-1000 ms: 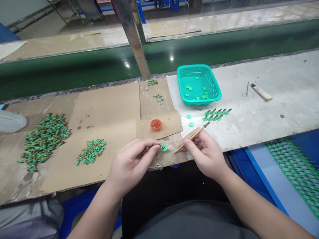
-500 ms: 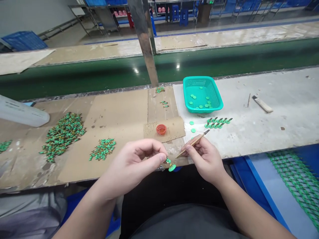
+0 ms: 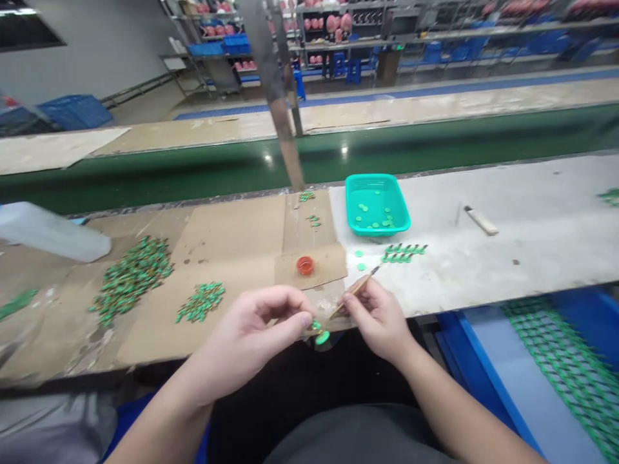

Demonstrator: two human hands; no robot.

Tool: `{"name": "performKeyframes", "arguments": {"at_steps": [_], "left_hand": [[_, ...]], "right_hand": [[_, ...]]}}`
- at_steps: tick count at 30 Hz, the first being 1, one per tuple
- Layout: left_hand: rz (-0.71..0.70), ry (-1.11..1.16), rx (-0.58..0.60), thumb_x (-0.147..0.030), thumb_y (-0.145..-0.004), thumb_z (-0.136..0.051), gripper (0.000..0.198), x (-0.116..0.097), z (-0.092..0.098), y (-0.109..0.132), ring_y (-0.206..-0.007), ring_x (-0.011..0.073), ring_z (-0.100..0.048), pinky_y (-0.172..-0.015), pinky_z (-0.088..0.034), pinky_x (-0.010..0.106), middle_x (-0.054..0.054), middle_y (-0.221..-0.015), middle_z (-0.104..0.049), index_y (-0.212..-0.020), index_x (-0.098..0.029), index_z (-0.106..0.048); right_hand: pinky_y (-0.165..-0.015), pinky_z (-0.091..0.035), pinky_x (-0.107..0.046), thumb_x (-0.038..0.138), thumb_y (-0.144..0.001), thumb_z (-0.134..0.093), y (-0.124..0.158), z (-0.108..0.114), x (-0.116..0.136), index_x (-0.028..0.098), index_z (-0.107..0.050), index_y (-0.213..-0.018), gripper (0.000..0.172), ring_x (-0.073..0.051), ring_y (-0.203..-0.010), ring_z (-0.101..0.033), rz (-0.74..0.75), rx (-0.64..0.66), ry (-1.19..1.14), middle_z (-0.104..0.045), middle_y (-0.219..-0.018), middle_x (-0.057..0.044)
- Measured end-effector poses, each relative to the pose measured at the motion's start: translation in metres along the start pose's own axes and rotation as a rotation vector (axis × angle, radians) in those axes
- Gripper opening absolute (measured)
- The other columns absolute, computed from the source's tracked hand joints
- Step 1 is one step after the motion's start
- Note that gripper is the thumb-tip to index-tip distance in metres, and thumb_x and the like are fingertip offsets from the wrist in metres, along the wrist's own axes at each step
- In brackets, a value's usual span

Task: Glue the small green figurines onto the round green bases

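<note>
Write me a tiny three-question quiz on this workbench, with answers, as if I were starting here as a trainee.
1. True or false: green discs lie in the turquoise basket.

2. Pick one. The right hand holds:
a) a red cup
b) a thin wooden stick
c) a white bottle

3. In your own words: what is the left hand pinching?

Key:
1. True.
2. b.
3. A small piece with a round green base.
</note>
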State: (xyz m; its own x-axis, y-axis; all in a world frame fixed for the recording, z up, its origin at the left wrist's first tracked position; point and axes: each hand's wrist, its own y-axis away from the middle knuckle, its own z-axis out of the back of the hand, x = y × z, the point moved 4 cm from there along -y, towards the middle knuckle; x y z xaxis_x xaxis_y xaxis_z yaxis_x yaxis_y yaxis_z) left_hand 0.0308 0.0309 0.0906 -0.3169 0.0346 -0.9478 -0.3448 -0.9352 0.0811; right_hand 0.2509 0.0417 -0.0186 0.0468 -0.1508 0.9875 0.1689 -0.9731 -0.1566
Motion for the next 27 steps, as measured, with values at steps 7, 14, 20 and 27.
{"name": "performKeyframes", "arguments": {"at_steps": [7,14,20,27], "left_hand": [[-0.096,-0.403,-0.197,-0.073,-0.096,-0.082,0.044,0.021,0.026,-0.035,-0.076,0.0191,-0.079,-0.067,-0.061,0.021,0.001,-0.091,-0.086,-0.097,-0.03,-0.088],[-0.415,-0.679,-0.118,-0.053,-0.103,-0.069,0.032,-0.034,-0.028,-0.109,-0.061,0.0151,-0.064,-0.058,-0.05,0.026,-0.002,-0.078,-0.079,-0.091,-0.028,-0.085],[-0.642,-0.802,0.082,-0.041,-0.113,-0.064,0.03,-0.043,-0.116,-0.18,-0.092,0.0217,-0.071,-0.087,-0.056,0.034,0.005,-0.097,-0.077,-0.101,-0.027,-0.087],[-0.677,-0.952,0.136,-0.028,-0.107,-0.074,0.019,-0.029,-0.156,-0.218,-0.093,0.0257,-0.064,-0.085,-0.051,0.038,0.007,-0.092,-0.068,-0.095,-0.024,-0.088]], "right_hand": [[-0.079,-0.07,-0.033,0.039,-0.108,-0.072,-0.013,-0.003,0.0,0.026,-0.066,-0.098,0.017,-0.023,-0.085,-0.085,0.123,-0.011,0.121,-0.084,-0.093,-0.005],[-0.075,-0.063,-0.03,0.034,-0.108,-0.072,0.026,0.013,0.021,0.026,-0.067,-0.094,0.017,-0.02,-0.076,-0.078,0.268,-0.032,0.151,-0.078,-0.085,-0.003],[-0.076,-0.059,-0.029,0.026,-0.11,-0.069,0.064,0.049,0.036,0.025,-0.067,-0.094,0.016,-0.02,-0.074,-0.075,0.309,-0.116,0.209,-0.076,-0.082,-0.002],[-0.074,-0.056,-0.029,0.021,-0.109,-0.067,0.077,0.07,0.037,0.026,-0.063,-0.093,0.017,-0.02,-0.074,-0.073,0.286,-0.169,0.212,-0.075,-0.082,-0.002]]}}
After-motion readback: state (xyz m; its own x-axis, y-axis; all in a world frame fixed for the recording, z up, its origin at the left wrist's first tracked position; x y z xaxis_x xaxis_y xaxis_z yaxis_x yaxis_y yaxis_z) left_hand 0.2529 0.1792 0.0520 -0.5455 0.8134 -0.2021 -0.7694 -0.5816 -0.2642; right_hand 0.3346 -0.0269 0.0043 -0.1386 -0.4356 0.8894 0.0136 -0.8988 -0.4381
